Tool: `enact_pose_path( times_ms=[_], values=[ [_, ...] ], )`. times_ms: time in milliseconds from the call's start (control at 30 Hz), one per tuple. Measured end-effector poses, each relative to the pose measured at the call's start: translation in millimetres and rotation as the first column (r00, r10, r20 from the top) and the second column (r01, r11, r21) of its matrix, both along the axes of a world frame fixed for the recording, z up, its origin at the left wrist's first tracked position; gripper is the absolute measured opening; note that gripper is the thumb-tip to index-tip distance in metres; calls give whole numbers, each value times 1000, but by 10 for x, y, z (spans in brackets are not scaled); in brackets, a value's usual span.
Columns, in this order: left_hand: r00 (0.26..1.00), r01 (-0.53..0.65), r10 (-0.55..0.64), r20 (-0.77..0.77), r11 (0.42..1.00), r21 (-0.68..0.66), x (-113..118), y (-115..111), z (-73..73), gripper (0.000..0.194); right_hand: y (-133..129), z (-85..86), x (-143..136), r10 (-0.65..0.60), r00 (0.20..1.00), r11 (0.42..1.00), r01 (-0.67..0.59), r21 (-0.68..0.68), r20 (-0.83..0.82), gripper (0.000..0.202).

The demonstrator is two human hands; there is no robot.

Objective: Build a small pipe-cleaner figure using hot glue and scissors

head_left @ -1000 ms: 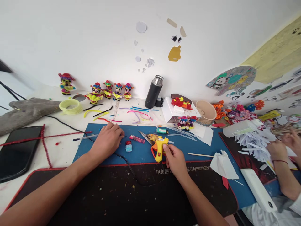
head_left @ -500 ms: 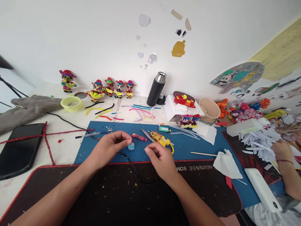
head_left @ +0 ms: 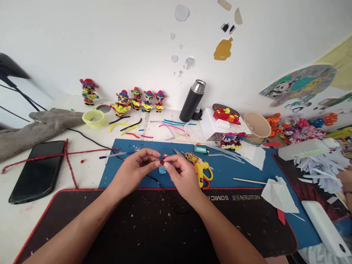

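Over the blue mat (head_left: 110, 172), my left hand (head_left: 137, 167) pinches a small dark red piece (head_left: 162, 162) between thumb and forefinger. My right hand (head_left: 181, 172) meets it from the other side, its thumb and fingertips closed at the same piece. Just below the fingertips lies a light blue scrap (head_left: 162, 169). A pink-red lighter (head_left: 165, 156) is mostly hidden behind my right fingers. Right of that hand rests a yellow glue gun (head_left: 202, 170), with scissors (head_left: 177, 151) partly covered beside it.
Pipe cleaner pieces (head_left: 132, 128) and several small figures (head_left: 121, 104) stand or lie at the back. A black flask (head_left: 192, 102) leans near a white box (head_left: 210, 126). The phone (head_left: 38, 172) is at left, white paper strips (head_left: 316, 168) at right, near a person's hand.
My right hand has moved left and up to meet my left hand at the small red piece. The camera view has shifted left.
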State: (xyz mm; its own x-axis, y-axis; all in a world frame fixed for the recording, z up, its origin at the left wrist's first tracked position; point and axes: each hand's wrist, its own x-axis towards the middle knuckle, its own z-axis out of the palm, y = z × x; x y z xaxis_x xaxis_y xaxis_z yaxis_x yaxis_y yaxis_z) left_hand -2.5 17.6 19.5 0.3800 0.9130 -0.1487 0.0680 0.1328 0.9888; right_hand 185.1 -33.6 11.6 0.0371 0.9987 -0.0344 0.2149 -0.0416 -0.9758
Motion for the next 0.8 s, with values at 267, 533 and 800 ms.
enact_pose_path(
  times_ms=[267,533,800],
  values=[
    [999,33,-32,15,999,-12,9,-23,-10,36,-59,-86,-15,-5,1000,1000,5,16,-26,19],
    [998,50,-50,31,999,13,10,-34,-22,36,-83,-115,-18,0,1000,1000,0,30,-25,18],
    [998,64,-64,6,998,29,6,-36,-16,38,-92,-118,-20,1,1000,999,0,44,-10,16]
  ],
)
